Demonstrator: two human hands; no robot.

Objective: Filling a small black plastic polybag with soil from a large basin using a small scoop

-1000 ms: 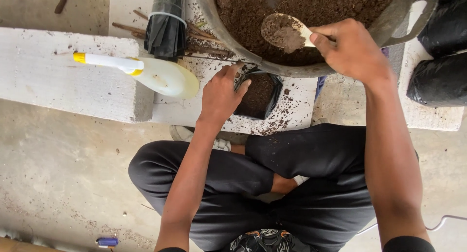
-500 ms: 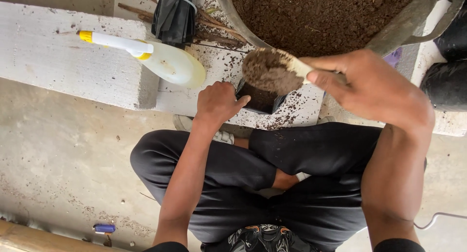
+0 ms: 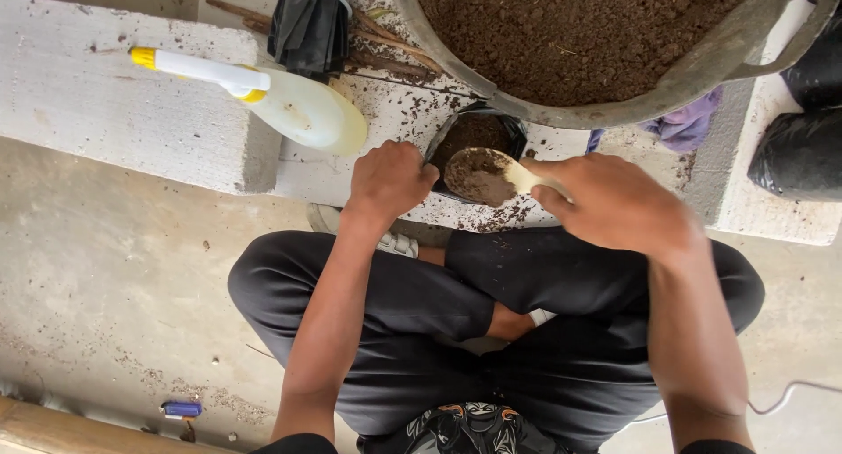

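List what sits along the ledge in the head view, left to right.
Spray bottle → folded black bags → left hand → small black bag with the spoon over it → right hand → purple cloth → filled black bag.

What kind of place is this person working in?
Probably an outdoor potting spot, perhaps a small plant nursery. A big basin of soil sits on a concrete slab; the right hand spoons soil into a small black grow bag steadied by the left hand. A spray bottle lies nearby.

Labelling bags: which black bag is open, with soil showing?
The small bag under the spoon, gripped by the left hand. The bags at far right are bulging, no soil showing.
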